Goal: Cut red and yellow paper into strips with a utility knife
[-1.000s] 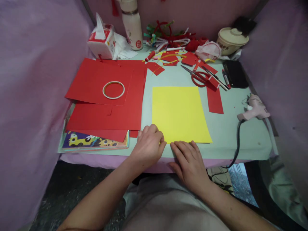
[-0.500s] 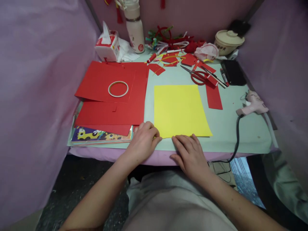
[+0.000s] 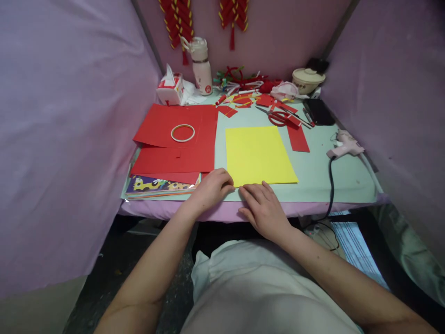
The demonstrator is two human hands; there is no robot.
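Note:
A yellow paper sheet (image 3: 259, 155) lies on the pale green table cover. My left hand (image 3: 213, 188) has its thumb and fingers closed on the sheet's near left corner. Along the near edge, my right hand (image 3: 260, 204) rests with its fingertips on the paper and its thumb apart, holding nothing. To the left are red paper sheets (image 3: 163, 160), with a white tape ring (image 3: 182, 133) lying on top. Red-handled scissors (image 3: 277, 118) and a red paper strip (image 3: 299, 139) are beyond the sheet to the right.
A pink glue gun (image 3: 346, 145) with a dark cable sits at the right edge. A black phone (image 3: 319, 112), a lidded bowl (image 3: 308, 81), a white bottle (image 3: 202, 69) and a tissue pack (image 3: 170, 89) stand or lie at the back, near paper scraps and pipe cleaners.
The camera view has tilted up, showing more of the red hanging decorations on the back wall. Both hands stay at the yellow sheet's near edge, almost unchanged.

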